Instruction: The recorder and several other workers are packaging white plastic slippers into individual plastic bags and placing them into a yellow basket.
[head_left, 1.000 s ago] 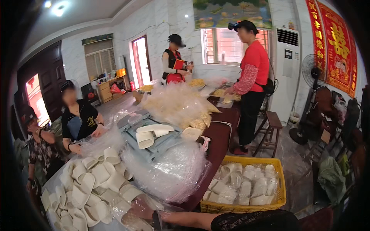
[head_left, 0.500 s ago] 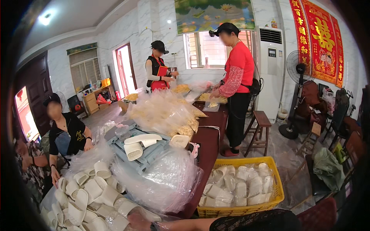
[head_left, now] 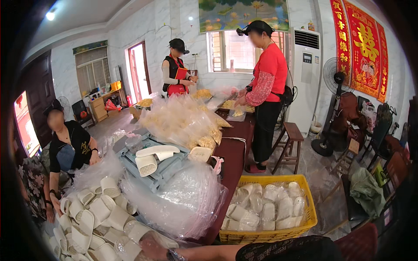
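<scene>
Along the bottom edge, my right hand (head_left: 153,248) reaches left from a black lace sleeve, with a band round the wrist. It is among cream slippers (head_left: 101,209), beside a slipper in clear plastic (head_left: 129,250). Clear film lies over or around this hand; its fingers are blurred and partly hidden, so its grip cannot be made out. My left hand is out of the picture. A thick stack of clear plastic bags (head_left: 185,204) lies beyond my right hand. Two cream slippers (head_left: 153,157) rest on a grey-blue plastic crate (head_left: 167,175) behind the bags.
A yellow basket (head_left: 310,209) with bagged slippers stands right of the dark-red table (head_left: 233,156). Filled bags of yellowish pieces (head_left: 178,119) heap up farther along. A seated person (head_left: 72,145) touches the left pile; a person in red (head_left: 270,74) and another person (head_left: 176,69) stand beyond.
My right hand has shifted slightly left among the slippers. The view has moved a little. At the left, the seated person's head and arms have changed position slightly.
</scene>
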`<action>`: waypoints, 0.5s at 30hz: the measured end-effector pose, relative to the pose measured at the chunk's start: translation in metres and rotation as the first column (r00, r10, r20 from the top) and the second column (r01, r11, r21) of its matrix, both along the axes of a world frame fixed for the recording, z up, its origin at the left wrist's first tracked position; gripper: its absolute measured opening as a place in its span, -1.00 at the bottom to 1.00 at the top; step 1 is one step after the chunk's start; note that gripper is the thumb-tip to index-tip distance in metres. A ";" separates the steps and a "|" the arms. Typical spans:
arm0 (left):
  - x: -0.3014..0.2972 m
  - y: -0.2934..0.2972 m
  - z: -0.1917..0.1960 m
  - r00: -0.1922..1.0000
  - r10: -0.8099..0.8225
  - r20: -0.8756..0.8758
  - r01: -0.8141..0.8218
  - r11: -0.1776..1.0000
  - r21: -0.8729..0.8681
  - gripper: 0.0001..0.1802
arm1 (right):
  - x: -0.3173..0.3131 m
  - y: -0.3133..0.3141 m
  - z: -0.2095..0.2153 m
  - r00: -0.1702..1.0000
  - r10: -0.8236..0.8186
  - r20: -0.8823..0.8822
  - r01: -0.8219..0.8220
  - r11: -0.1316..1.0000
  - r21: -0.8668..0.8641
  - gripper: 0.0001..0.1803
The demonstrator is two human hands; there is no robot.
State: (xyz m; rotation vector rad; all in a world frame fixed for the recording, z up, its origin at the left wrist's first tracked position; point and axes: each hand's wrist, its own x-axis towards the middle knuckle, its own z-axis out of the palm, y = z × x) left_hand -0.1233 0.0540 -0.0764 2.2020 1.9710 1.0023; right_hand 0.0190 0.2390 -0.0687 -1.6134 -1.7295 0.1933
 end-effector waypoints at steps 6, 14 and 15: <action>0.007 -0.010 0.034 0.994 -0.100 0.040 0.105 0.982 -0.159 -0.26 | 0.000 -0.004 -0.001 1.000 0.005 0.005 -0.005 1.000 0.022 -0.85; 0.014 -0.011 0.036 0.994 -0.102 -0.045 0.098 0.992 -0.083 -0.31 | 0.002 -0.016 -0.004 1.000 -0.006 0.015 0.005 0.999 0.042 -0.86; 0.013 -0.010 0.035 0.994 -0.097 -0.045 0.093 0.992 -0.084 -0.31 | 0.008 -0.017 -0.002 1.000 -0.003 0.018 0.002 0.999 0.045 -0.86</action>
